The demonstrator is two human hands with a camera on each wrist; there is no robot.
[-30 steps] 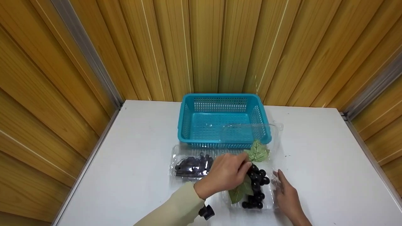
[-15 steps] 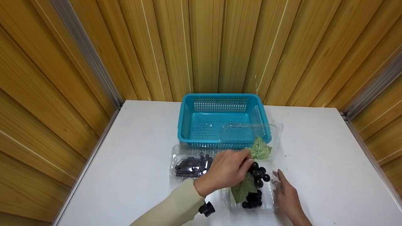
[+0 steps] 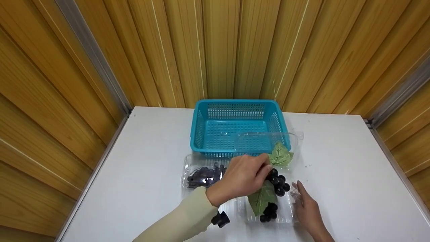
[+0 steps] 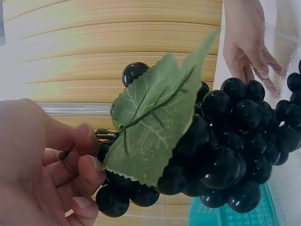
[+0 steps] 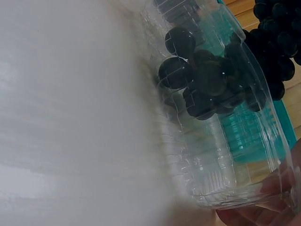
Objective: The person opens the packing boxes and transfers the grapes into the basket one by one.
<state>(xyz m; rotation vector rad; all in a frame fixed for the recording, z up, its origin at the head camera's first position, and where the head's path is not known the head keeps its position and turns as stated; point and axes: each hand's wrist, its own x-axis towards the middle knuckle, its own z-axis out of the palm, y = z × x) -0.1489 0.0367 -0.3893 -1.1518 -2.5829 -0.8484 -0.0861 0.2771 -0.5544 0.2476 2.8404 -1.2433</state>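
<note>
A bunch of black grapes (image 3: 278, 183) with green leaves hangs from my left hand (image 3: 245, 176), whose fingers and thumb pinch its stem. In the left wrist view a veined leaf (image 4: 148, 129) covers part of the bunch. The lower grapes (image 5: 204, 80) are still within the walls of a clear plastic clamshell box (image 5: 202, 165), seen from the side in the right wrist view. My right hand (image 3: 308, 211) holds the right wall of this box, its fingers partly seen through the plastic. The lid (image 3: 295, 144) stands open, leaning over the basket's front corner.
A second clear box (image 3: 186, 168) with dark grapes sits to the left, partly behind my left forearm. The turquoise basket (image 3: 198, 127) stands behind both boxes, near the wood-patterned wall (image 3: 220, 50). All rest on a white table (image 3: 147, 161).
My left hand has risen slightly and moved a little away from me, lifting the grapes and leaves partly out of the box. My right hand has stayed at the box wall.
</note>
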